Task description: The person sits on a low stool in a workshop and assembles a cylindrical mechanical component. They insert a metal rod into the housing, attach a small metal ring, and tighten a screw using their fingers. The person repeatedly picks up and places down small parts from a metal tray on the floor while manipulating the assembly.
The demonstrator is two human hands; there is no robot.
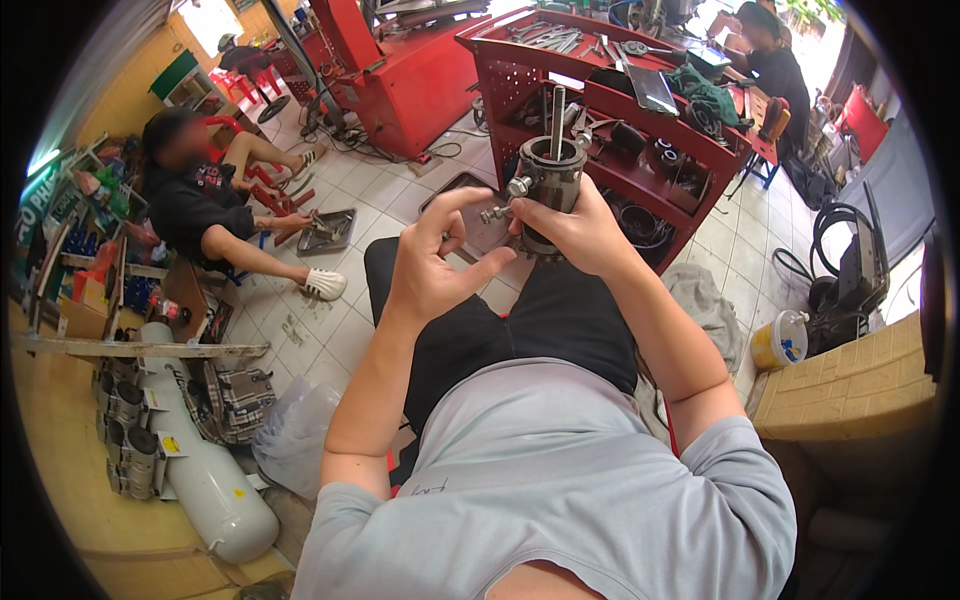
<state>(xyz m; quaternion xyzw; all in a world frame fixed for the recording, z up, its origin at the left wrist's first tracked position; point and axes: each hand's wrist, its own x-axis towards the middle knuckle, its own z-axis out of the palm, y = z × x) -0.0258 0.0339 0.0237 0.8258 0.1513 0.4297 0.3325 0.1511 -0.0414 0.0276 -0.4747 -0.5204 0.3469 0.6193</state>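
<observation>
Above my lap my right hand (585, 235) is wrapped round a dark, greasy metal cylinder (552, 180), which stands nearly upright. A threaded metal rod (558, 115) rises out of its open top. Bolts jut from its side, an upper bolt (519, 187) near the rim and a lower bolt (493, 214) by my right thumb. My left hand (437, 250) is just left of the cylinder, its thumb and forefinger apart and its other fingers curled, with nothing seen between them. The lower part of the cylinder is partly hidden by my right hand.
A red tool cart (620, 95) with wrenches (548, 38) on top stands just ahead. At left a seated person (195, 190) works over a metal tray (328, 232). A white tank (220, 495) lies lower left; a bucket (780, 342) stands at right.
</observation>
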